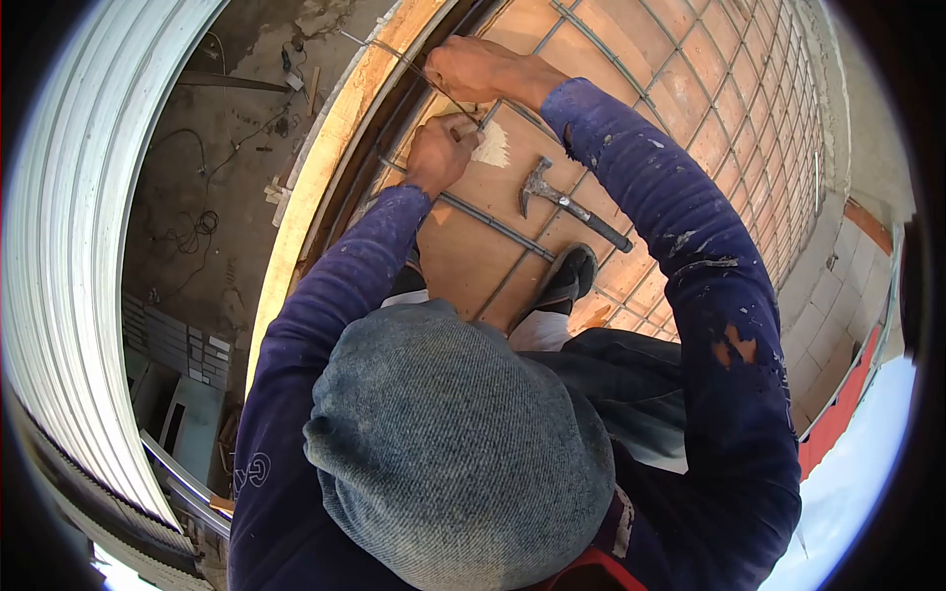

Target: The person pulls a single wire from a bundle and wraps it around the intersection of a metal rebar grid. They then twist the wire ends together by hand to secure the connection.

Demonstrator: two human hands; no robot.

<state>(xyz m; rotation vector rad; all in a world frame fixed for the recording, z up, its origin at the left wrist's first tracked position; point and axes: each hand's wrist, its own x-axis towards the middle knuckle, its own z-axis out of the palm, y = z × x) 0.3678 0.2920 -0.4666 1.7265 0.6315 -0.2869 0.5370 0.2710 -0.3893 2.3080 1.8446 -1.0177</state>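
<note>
Steel rod (pixel 406 62), long axis slanting between my left hand (pixel 440 155) and right hand (pixel 475 71); end nearest left fingertips, bunched, pinching it. Right fingers curled close, grip hidden: can't tell.

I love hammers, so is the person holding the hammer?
No, the hammer lies near a shoe, apart from the left hand and right hand.

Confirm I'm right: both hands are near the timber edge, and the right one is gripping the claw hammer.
The grip is wrong: the head view shows the claw hammer lying among the steel bars near a dark shoe, apart from the right hand. The rest stands: that hand and the left hand are both near the timber edge.
</note>
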